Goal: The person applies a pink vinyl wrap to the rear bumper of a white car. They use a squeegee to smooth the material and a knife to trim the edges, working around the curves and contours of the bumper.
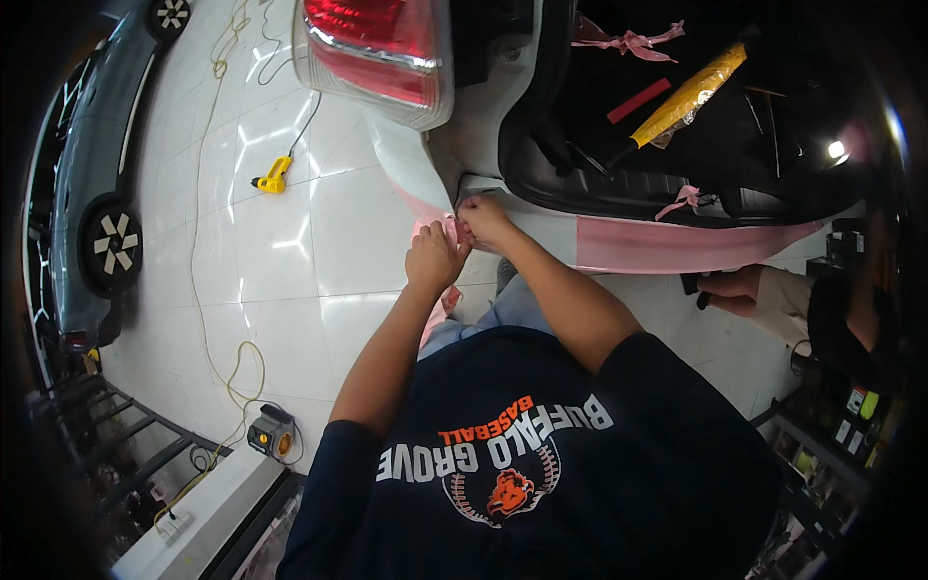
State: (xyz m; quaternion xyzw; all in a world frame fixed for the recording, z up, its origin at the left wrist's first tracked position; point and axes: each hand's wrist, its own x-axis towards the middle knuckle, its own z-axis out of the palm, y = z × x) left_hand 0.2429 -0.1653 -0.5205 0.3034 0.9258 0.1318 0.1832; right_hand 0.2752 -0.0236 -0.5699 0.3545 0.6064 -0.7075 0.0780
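Left hand: the left hand (435, 256) is curled, fingers pressed together on the loose end of the pink film (677, 244), at the car's rear corner.
Right hand: the right hand (483, 220) sits just above and beside it, fingertips pinching the same film end against the white bumper (541, 227); the two hands touch.
Film position: it lies along the bumper's face, below the open boot (677, 126).
Film axis: a long strip, running left to right across the view, its near end at the hands, its far end toward the right.
Tail lamp: a red tail lamp (377, 53) stands above the hands.
Boot contents: a yellow wrapped roll (691, 95) lies slanted, beside a red strip (638, 101).
Floor: a yellow heat gun (274, 177) lies on the white tiles (280, 280), its cord trailing.
Other person: another person's hand (735, 288) rests at the right, below the film.
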